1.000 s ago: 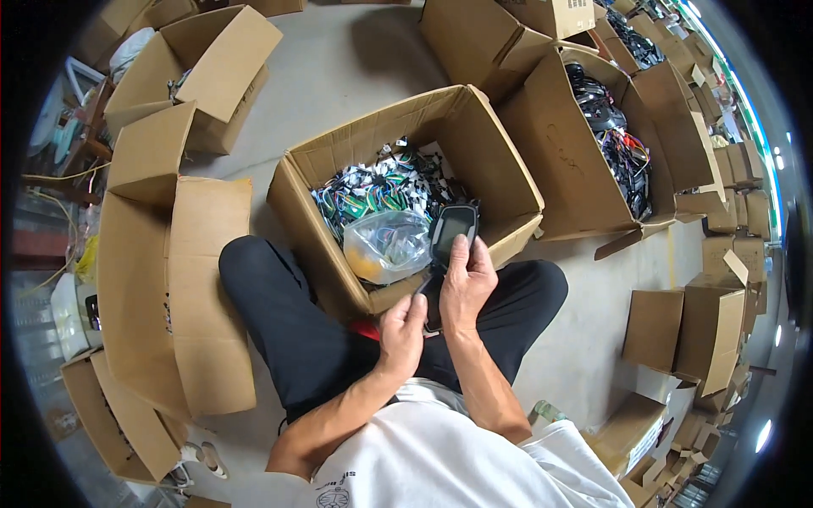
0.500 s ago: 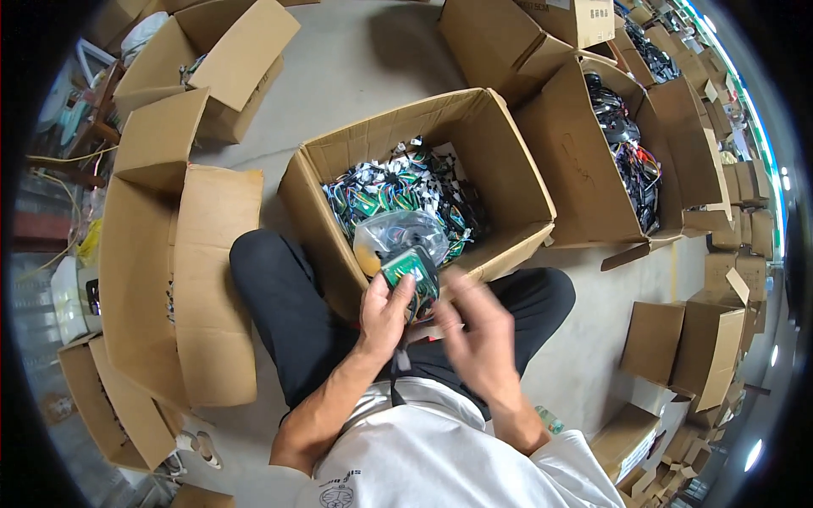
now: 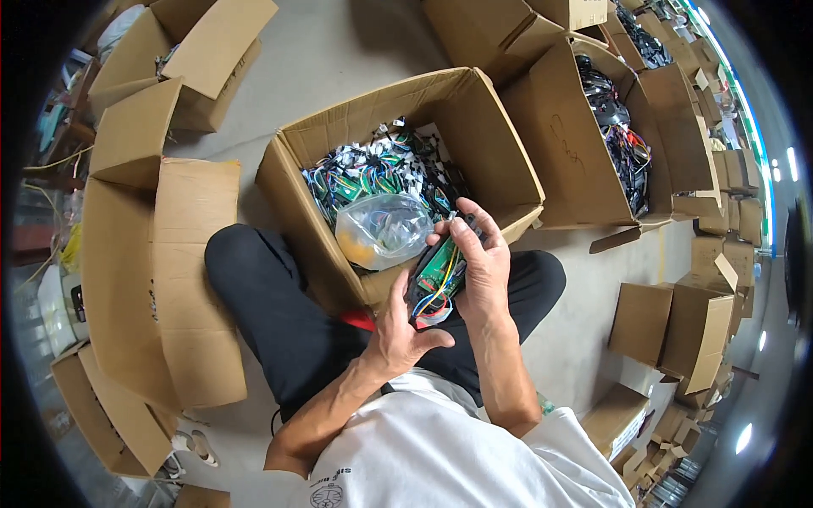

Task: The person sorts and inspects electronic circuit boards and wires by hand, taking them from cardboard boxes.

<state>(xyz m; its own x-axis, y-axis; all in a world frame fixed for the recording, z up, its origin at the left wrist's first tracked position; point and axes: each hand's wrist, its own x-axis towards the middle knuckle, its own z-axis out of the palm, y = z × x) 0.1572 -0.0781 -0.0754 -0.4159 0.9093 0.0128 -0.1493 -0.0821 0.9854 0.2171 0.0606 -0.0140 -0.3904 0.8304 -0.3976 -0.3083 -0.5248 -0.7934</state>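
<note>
Between my hands is a black casing with a green circuit board (image 3: 439, 269) in it and yellow, blue and red wires looping at its near end. My right hand (image 3: 484, 267) grips its far end, thumb and fingertips closed near a small white connector (image 3: 454, 215). My left hand (image 3: 392, 332) cradles the casing's left side and near end, its thumb stretched out; some of its fingers are hidden. Just beyond stands an open cardboard box (image 3: 518, 173), which holds tangled wires with white connectors and green boards (image 3: 373, 178). A clear plastic bag (image 3: 391, 227) with something orange lies at its near side.
Tall open cartons (image 3: 199, 288) stand to the left. At the right, a carton (image 3: 542, 140) holds black parts and cables (image 3: 622, 148). Smaller boxes (image 3: 673, 326) sit further right. Something red (image 3: 358, 319) shows beside my legs, which flank the middle box.
My right hand has moved up to the far end of the casing and closed on it. The casing has turned, showing more board and wires. My left thumb has come off the board.
</note>
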